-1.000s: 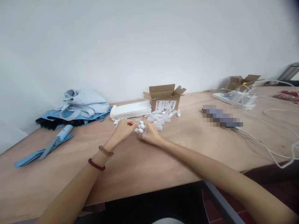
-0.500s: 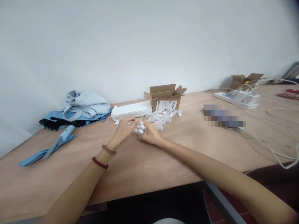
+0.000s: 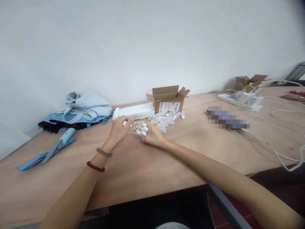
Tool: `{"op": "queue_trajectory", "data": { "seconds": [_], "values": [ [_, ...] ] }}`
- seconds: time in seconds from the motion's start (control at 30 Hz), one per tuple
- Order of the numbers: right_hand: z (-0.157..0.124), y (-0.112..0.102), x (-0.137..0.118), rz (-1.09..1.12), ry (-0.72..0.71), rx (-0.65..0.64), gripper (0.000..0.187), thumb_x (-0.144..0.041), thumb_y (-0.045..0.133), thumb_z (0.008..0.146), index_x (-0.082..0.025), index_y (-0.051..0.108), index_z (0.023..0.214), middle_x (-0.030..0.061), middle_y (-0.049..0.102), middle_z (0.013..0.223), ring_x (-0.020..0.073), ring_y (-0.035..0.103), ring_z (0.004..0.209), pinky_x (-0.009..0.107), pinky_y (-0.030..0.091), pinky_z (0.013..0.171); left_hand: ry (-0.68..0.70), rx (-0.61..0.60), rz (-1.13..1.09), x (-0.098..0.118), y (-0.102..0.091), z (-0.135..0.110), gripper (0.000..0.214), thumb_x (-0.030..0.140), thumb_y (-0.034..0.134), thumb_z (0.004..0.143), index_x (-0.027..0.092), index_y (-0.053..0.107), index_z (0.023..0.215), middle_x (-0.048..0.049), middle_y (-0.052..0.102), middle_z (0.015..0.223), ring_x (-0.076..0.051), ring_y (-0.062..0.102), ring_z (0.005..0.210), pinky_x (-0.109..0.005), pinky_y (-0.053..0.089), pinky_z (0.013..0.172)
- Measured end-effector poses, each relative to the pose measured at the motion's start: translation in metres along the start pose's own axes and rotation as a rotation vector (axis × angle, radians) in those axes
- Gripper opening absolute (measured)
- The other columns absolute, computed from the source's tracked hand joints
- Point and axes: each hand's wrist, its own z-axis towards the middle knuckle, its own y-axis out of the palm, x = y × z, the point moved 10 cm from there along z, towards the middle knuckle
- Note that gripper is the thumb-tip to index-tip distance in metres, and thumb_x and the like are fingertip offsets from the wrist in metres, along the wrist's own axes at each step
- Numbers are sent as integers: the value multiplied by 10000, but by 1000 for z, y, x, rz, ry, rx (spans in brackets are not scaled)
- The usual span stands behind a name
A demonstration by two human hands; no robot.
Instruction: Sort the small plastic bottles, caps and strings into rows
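My right hand (image 3: 153,135) rests on the wooden table (image 3: 133,171), its fingers curled around several white rounded pieces with thin strings (image 3: 144,129). The strings spread in a pale tangle to the left of that bunch. Up and to the left, my left hand (image 3: 119,129) is closed in a pinch; a small white piece (image 3: 124,123) shows at its fingertips, mostly covered. Just behind my right hand lies a heap of translucent white tubes (image 3: 164,120). A stack of flat white strips (image 3: 137,110) lies behind both hands.
An open cardboard box (image 3: 169,103) stands behind the tubes. Folded light-blue fabric (image 3: 88,106) and a blue strap-like piece (image 3: 52,149) lie left. On the right are a blurred-out device (image 3: 226,119), a power strip (image 3: 240,99), white cables and another box (image 3: 250,81).
My left hand has drawn away from the bunch, to the left and slightly up, uncovering the tangled strings. My right hand stays in place around the white pieces.
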Motion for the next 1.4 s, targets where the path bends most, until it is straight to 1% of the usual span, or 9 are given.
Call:
{"op": "queue_trajectory", "data": {
  "seconds": [0.2, 0.37, 0.47, 0.63, 0.9, 0.97, 1.13, 1.3, 1.4],
  "values": [
    [1, -5, 3, -39, -9, 7, 541, -249, 698, 532, -208, 519, 1041, 8, 628, 880, 198, 574, 785, 272, 421, 647, -106, -305, -137, -20, 33, -10, 198, 310, 549, 765, 189, 706, 756, -32, 723, 788, -193, 628, 731, -269, 468, 638],
    [0, -5, 1, -46, -4, -7, 518, -269, 691, 526, -198, 523, 1011, -9, 620, 835, 179, 563, 736, 255, 407, 620, -48, -517, -342, -10, 60, -24, 232, 318, 624, 725, 194, 694, 907, -68, 712, 933, -222, 649, 858, -326, 507, 751],
    [-1, -6, -1, -34, -14, -12, 527, -272, 690, 526, -195, 528, 1021, -5, 627, 850, 178, 563, 742, 255, 410, 625, -4, -514, -322, 0, 60, -26, 213, 344, 612, 745, 193, 686, 876, -64, 708, 927, -216, 642, 865, -337, 498, 783],
    [-2, -5, -5, -26, -27, -22, 492, -271, 682, 535, -194, 542, 1001, -12, 628, 833, 172, 560, 729, 253, 411, 623, 43, -462, -117, 6, 57, -26, 198, 349, 552, 779, 187, 664, 761, -41, 695, 788, -193, 607, 733, -301, 453, 668],
    [-2, -7, -3, -54, -4, -13, 502, -249, 693, 516, -191, 533, 988, -9, 628, 811, 172, 559, 710, 250, 407, 603, -32, -416, -17, -2, 63, -30, 481, 457, 405, 859, 187, 462, 465, 4, 491, 450, -137, 451, 475, -269, 321, 503],
    [-1, -7, -3, -49, 5, -18, 514, -245, 694, 516, -189, 535, 1002, -5, 632, 816, 174, 563, 718, 251, 412, 611, -57, -428, -71, -4, 63, -29, 455, 455, 413, 854, 180, 527, 510, -5, 550, 499, -142, 488, 500, -265, 352, 517],
    [0, -6, 0, -44, 25, -24, 563, -255, 701, 510, -183, 535, 1043, -6, 628, 810, 180, 568, 732, 252, 416, 611, 45, -512, -205, 5, 60, -29, 266, 377, 546, 780, 173, 654, 912, -47, 686, 920, -188, 602, 802, -279, 449, 701],
    [0, -6, 1, -30, 32, -31, 552, -270, 701, 518, -182, 547, 1041, -1, 632, 842, 185, 572, 753, 260, 428, 631, 30, -490, -33, -1, 59, -29, 363, 434, 459, 842, 148, 614, 682, -39, 620, 668, -178, 554, 650, -298, 429, 639],
    [0, -7, 1, -33, 40, -30, 569, -260, 704, 516, -183, 550, 1058, 7, 636, 872, 190, 572, 768, 268, 433, 649, 38, -510, -165, 2, 61, -30, 280, 417, 554, 795, 158, 635, 866, -48, 665, 865, -184, 593, 774, -291, 450, 713]
  ]
}}
